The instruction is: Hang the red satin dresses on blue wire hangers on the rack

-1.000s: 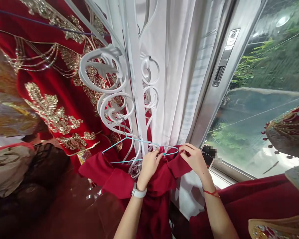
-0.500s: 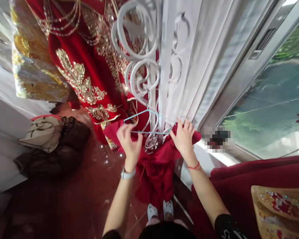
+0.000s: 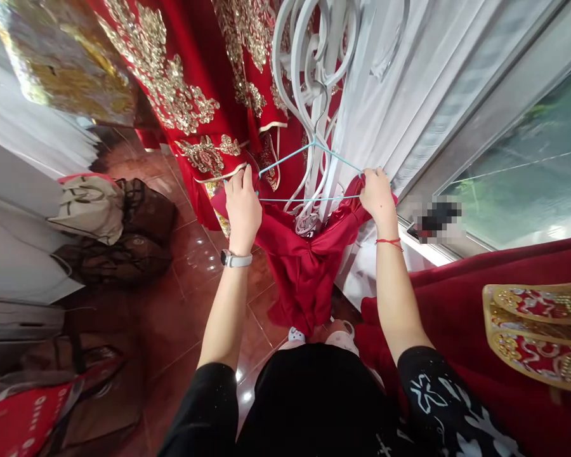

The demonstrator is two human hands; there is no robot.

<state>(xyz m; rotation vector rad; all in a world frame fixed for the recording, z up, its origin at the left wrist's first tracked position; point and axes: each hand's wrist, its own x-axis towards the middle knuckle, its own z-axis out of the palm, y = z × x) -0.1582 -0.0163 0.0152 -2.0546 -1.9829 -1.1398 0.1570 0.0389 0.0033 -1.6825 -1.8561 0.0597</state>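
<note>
Red garment hangs on a light-blue wire hanger, its hook caught on the white scrollwork rack. Cloth is draped over both hanger ends, body sagging in a bunch down toward the floor.

Left hand: fingers closed on the garment's edge at the hanger's left end. Right hand: fingers closed on cloth at the right end, pinching it against the wire. Both arms raised, hands well apart, one at each shoulder.

Progress, my read: hanger is in and hooked, both shoulders seated. Left to do: even out the shoulders, smooth the bunched middle, let go. Can't tell if the neckline is centred; rack hides it.

Around it: embroidered red-and-gold gown hangs just behind left, white curtain behind right, window beyond. More red cloth with a gold-trimmed piece lies at right. Bags sit on the floor at left, well apart. Feet in white slippers show under the garment's hem.
</note>
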